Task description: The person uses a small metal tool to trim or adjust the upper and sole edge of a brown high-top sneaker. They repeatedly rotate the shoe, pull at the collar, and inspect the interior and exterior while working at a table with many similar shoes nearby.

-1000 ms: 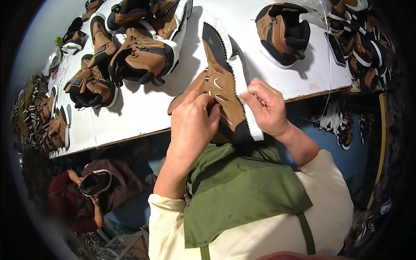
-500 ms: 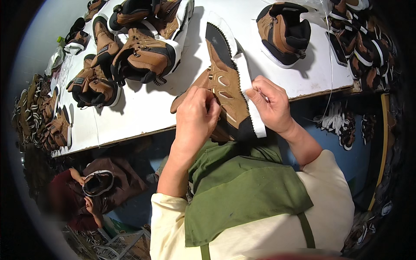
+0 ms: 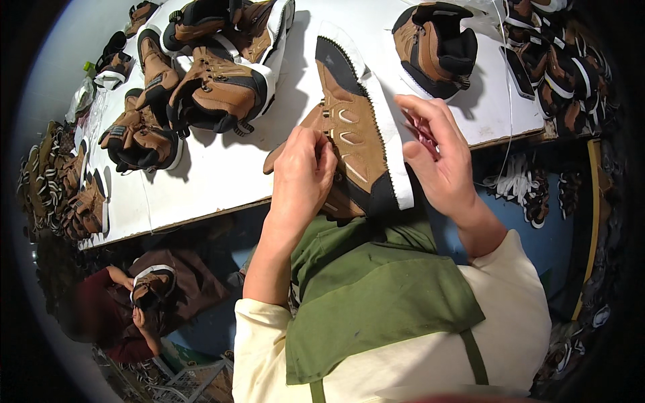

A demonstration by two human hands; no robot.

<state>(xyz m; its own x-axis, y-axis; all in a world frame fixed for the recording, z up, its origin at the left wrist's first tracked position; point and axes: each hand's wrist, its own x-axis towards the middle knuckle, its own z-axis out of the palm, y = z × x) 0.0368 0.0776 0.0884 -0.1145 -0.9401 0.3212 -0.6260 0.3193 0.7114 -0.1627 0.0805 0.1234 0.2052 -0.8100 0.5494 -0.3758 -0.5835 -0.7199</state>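
Note:
My left hand (image 3: 302, 168) is closed on the lacing side of a brown hiking shoe (image 3: 356, 141) with a black toe and heel. The shoe lies on its side, toe away from me and heel over the table's near edge. A white band with a dark zigzag edge runs along its right side. Just right of that band, my right hand (image 3: 440, 158) is apart from the shoe, thumb and fingers curled around a small dark-red thing (image 3: 424, 133). Its kind is mostly hidden by my fingers.
Several similar shoes (image 3: 218, 94) crowd the left of the white table (image 3: 201, 181). Another shoe (image 3: 437, 50) stands at the back right, beside a dark phone-like slab (image 3: 517, 72). More shoes (image 3: 561, 67) are heaped far right. A co-worker (image 3: 111, 309) handles a shoe at lower left.
My right hand has come off the shoe's white band and moved slightly right, its fingers spreading; the dark-red thing in it now shows. The left hand keeps its grip. The co-worker's shoe has turned.

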